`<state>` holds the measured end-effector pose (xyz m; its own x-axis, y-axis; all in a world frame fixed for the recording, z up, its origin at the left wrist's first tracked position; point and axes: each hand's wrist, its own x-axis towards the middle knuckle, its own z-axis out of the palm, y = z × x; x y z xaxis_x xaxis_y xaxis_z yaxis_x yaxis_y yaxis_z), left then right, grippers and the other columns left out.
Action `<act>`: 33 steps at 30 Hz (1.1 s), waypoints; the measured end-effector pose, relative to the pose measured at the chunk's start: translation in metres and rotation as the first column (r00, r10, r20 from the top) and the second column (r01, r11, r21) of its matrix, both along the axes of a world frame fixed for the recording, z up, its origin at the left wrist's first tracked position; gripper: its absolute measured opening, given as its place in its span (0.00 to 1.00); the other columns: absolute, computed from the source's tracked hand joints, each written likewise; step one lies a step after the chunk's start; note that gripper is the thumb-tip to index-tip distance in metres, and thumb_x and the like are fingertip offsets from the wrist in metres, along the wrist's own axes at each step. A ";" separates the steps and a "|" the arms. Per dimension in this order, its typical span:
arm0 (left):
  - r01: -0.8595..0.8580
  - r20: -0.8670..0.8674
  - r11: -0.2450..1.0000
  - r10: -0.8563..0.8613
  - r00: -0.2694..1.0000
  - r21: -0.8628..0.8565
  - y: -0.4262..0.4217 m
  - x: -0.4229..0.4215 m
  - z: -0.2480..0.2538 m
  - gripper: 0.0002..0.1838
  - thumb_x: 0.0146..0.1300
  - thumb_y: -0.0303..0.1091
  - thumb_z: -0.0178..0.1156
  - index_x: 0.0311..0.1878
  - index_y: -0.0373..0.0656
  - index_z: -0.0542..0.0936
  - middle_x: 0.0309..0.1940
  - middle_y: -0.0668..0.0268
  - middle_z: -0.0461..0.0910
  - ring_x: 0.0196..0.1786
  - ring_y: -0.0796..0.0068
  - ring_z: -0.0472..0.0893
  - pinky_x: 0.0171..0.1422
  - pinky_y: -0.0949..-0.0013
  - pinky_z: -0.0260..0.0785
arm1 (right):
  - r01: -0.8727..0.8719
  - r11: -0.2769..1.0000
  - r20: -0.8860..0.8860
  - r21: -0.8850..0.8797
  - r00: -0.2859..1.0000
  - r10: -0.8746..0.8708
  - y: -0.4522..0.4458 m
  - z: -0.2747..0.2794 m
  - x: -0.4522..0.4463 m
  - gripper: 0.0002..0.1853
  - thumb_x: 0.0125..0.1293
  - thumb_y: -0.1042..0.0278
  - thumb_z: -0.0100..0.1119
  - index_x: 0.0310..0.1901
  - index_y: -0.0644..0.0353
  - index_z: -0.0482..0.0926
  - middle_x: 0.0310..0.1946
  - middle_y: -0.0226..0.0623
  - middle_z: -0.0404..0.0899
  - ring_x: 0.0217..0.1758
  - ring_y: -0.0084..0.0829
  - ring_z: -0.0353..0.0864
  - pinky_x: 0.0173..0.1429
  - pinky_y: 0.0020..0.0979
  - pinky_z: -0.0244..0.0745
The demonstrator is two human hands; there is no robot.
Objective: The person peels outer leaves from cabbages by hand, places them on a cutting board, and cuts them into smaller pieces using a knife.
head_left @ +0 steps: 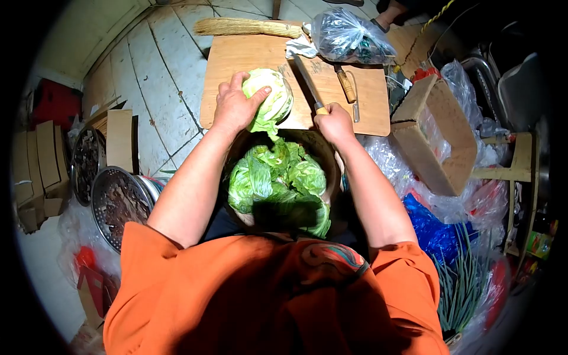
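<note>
On the wooden board (236,53) lies a pale green cabbage (273,97), a loose leaf hanging from its near side. My left hand (236,103) grips it from the left, thumb over the top. To the right, my right hand (335,123) is wrapped round the handle of a knife (307,80), its blade pointing away and slightly left, apart from the cabbage. Below the board, between my arms, a large pot (329,160) holds green cabbage leaves (278,177); a shadow darkens part of them.
A second wooden-handled knife (345,84), a peeler (356,112), a tied plastic bag (349,35) and a straw brush (248,27) lie on or across the board. Right are a cardboard box (438,136) and green onions (458,284); left, a metal colander (121,204). Another person's foot (387,16) shows behind.
</note>
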<state>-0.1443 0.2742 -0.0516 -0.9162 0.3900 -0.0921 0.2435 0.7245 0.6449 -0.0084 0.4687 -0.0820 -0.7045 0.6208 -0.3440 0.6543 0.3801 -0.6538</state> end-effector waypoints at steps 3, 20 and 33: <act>0.003 -0.009 1.000 -0.003 1.000 0.029 0.003 -0.003 -0.006 0.36 0.56 0.57 0.66 0.63 0.46 0.70 0.54 0.47 0.69 0.61 0.50 0.69 0.68 0.60 0.61 | -0.026 0.998 -0.166 -0.058 0.986 0.016 -0.024 0.032 0.029 0.18 0.51 0.63 0.60 0.40 0.67 0.73 0.31 0.53 0.80 0.37 0.49 0.80 0.45 0.41 0.73; 0.220 -0.109 0.969 -0.209 0.972 0.108 0.025 0.003 -0.021 0.33 0.58 0.48 0.66 0.66 0.51 0.69 0.62 0.45 0.65 0.65 0.48 0.66 0.69 0.58 0.60 | -0.182 0.973 -0.156 -0.143 0.975 0.160 -0.090 0.077 0.095 0.28 0.62 0.67 0.57 0.63 0.61 0.64 0.48 0.57 0.77 0.52 0.54 0.77 0.56 0.42 0.72; 0.217 -0.130 0.976 -0.216 0.968 -0.012 0.032 -0.001 -0.032 0.36 0.59 0.55 0.63 0.69 0.56 0.65 0.67 0.40 0.58 0.67 0.39 0.61 0.72 0.52 0.55 | -0.288 0.929 -0.081 -0.232 0.958 0.277 -0.073 0.091 0.089 0.24 0.66 0.67 0.50 0.60 0.68 0.61 0.36 0.57 0.80 0.42 0.55 0.80 0.49 0.46 0.73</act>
